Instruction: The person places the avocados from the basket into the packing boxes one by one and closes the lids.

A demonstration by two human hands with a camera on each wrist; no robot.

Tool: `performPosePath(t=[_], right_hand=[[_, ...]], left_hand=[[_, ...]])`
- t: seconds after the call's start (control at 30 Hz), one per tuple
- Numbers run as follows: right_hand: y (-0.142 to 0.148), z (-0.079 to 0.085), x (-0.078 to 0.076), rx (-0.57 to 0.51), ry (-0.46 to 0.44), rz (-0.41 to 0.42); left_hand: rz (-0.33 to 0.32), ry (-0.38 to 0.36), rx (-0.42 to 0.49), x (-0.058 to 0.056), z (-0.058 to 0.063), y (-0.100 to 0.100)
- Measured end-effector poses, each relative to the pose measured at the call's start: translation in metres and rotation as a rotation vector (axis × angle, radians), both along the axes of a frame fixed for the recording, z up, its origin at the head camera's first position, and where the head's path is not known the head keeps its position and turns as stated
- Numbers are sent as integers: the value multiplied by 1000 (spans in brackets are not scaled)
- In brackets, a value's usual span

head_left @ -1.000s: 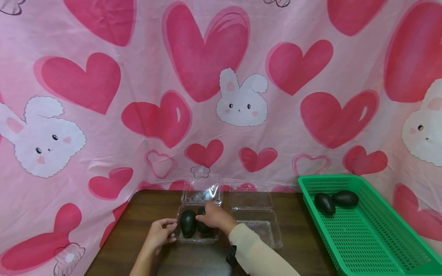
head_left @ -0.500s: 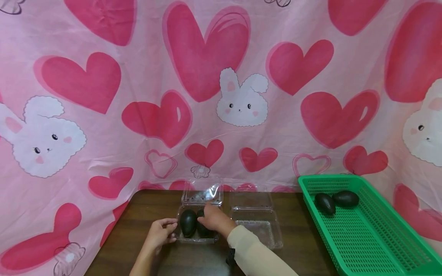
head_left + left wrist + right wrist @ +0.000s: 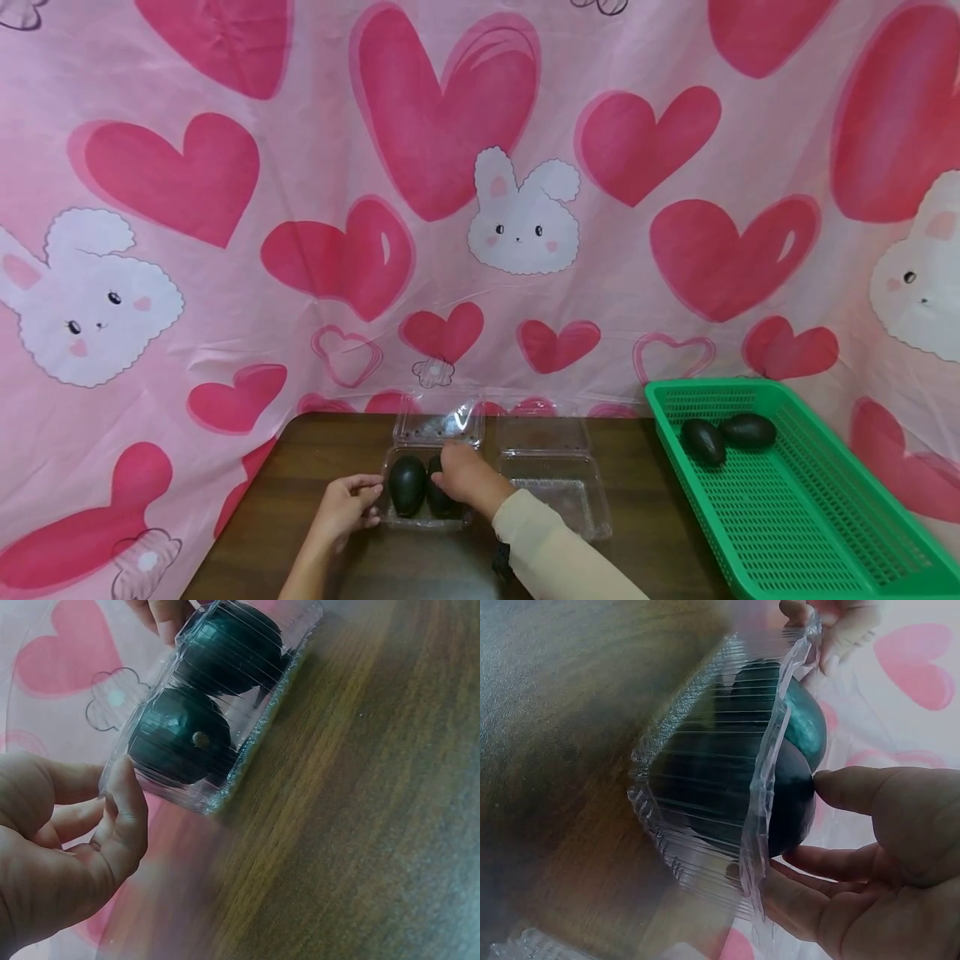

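Observation:
Two dark avocados sit side by side in a clear plastic clamshell box (image 3: 429,524), whose lid (image 3: 439,423) is folded back. My left hand (image 3: 345,510) pinches the box's left rim between thumb and fingers, as the left wrist view shows. Beside that hand lies the left avocado (image 3: 407,486), untouched by it. My right hand (image 3: 474,482) holds the right avocado (image 3: 441,498) inside the box. Its thumb (image 3: 847,787) is against the fruit in the right wrist view, with the other fingers round the far side, partly hidden by the box wall.
A second clear clamshell box (image 3: 558,500) stands open to the right, with no fruit in it. Farther right, a green slotted basket (image 3: 810,500) holds two more avocados (image 3: 731,435). A pink heart-patterned cloth (image 3: 517,292) hangs behind the wooden table (image 3: 322,442).
My right hand has shifted slightly on the right avocado, which has settled a little in the box. The left hand keeps its grip on the rim.

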State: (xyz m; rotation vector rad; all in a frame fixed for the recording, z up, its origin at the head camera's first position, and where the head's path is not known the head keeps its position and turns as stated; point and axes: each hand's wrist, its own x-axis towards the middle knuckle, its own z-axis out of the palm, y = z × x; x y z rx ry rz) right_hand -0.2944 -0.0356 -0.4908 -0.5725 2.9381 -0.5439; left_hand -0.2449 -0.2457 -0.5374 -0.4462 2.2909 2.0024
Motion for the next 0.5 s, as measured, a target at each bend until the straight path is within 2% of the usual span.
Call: performPosePath(t=[0.3, 0.37, 0.5], right_hand=[[7, 3, -1, -50, 66, 23], [10, 4, -4, -69, 61, 15], [17, 4, -10, -174, 20, -6]], left_hand=[[-2, 1, 8, -1, -3, -1], [-4, 4, 8, -1, -2, -1], [-7, 3, 4, -1, -3, -2]])
